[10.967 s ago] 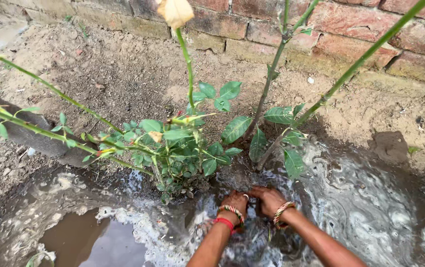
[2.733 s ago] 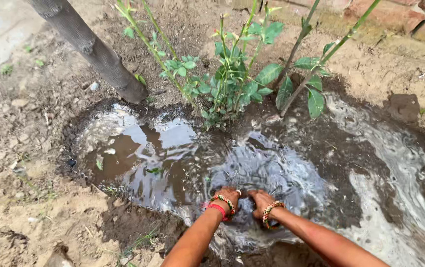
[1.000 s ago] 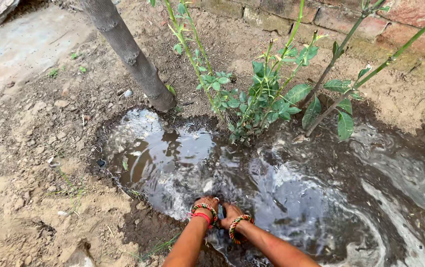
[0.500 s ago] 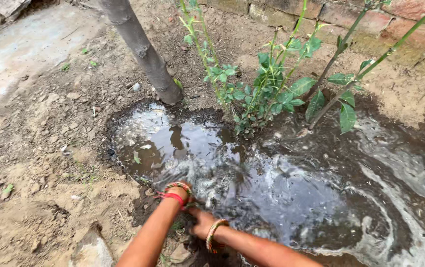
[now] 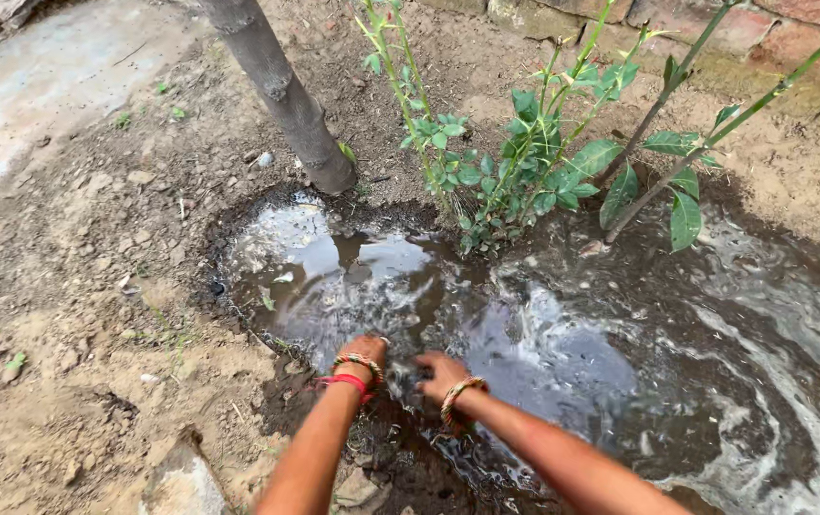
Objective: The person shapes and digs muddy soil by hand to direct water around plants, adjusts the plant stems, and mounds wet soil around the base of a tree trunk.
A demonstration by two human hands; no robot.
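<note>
My left hand (image 5: 365,347), with red and patterned bangles at the wrist, dips its fingertips into a muddy puddle (image 5: 562,353) at its near edge. The fingers are under the rippling water and hidden. My right hand (image 5: 439,368), with a patterned bangle, lies just to the right of it, low over the wet mud, fingers stretched toward the left hand and holding nothing I can see. Wet dark mud (image 5: 400,458) lies under both wrists. A small green leafy plant (image 5: 515,172) with thin stems grows at the puddle's far edge.
A grey tree trunk (image 5: 286,100) leans up from the puddle's far left rim. A brick wall (image 5: 763,29) runs along the back right. Dry lumpy soil (image 5: 76,315) lies to the left, with a grey stone (image 5: 176,482) near the bottom edge. White scum swirls on the water at the right (image 5: 791,381).
Both hands have come back together at the puddle's near edge; half a second ago the right hand was lower, on the mud. The water around them ripples. The view has shifted slightly.
</note>
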